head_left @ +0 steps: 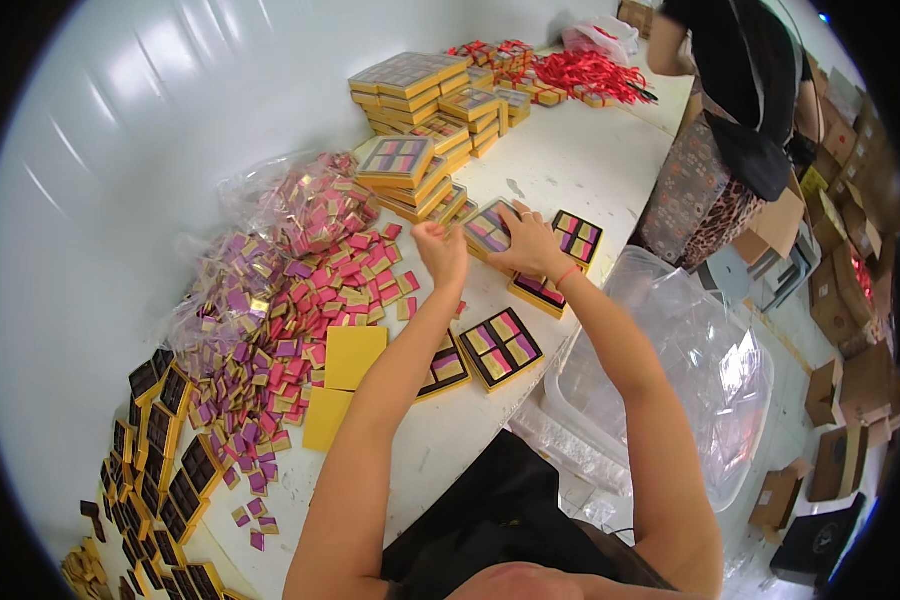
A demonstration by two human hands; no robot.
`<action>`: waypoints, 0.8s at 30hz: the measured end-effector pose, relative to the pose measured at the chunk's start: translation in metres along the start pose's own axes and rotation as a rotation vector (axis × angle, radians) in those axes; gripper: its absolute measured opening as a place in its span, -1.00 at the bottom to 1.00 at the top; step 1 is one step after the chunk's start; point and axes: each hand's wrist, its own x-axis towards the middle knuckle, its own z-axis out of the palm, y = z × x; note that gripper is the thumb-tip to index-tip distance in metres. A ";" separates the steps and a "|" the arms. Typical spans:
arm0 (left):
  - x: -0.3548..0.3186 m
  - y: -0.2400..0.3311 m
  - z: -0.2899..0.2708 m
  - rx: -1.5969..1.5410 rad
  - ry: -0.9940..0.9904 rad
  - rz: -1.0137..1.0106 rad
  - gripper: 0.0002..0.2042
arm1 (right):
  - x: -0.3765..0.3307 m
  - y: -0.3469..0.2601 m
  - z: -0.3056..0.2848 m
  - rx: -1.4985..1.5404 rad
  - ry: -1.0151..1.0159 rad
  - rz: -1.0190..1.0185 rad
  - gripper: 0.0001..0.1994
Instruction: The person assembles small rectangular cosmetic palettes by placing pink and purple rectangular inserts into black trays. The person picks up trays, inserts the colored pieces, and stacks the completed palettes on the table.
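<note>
My right hand [530, 245] lies over a yellow-edged box with a clear lid [487, 226], its fingers stretched across the top. Beside that box's left edge, my left hand [442, 255] is closed with curled fingers; whatever is in it, if anything, is hidden. Close to my right hand sits a black-tray box of pink, purple and gold pieces [576, 237]; another filled box [540, 291] is partly under my right wrist. Nearer to me lies a filled box without a visible lid [502, 348], next to one partly covered by my left forearm [445, 368].
Loose pink, purple and gold wrapped pieces [300, 350] heap on the left. Stacked lidded boxes [410, 85] and red ribbons [590, 75] stand farther back. Empty black trays [160, 430] crowd the near left. Right of the table is a clear bin [760, 400]; another person [740, 60] stands beyond.
</note>
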 end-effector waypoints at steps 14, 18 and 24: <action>0.083 0.041 -0.042 -0.854 -0.594 -0.588 0.14 | 0.213 -0.039 -0.029 0.159 0.344 -0.049 -0.13; 0.094 0.051 -0.043 -0.701 -0.425 -0.735 0.15 | 0.258 -0.050 -0.001 0.118 0.187 -0.086 -0.23; 0.108 0.042 -0.035 -0.692 -0.642 -0.739 0.17 | 0.216 -0.038 0.000 0.512 0.441 -0.079 -0.35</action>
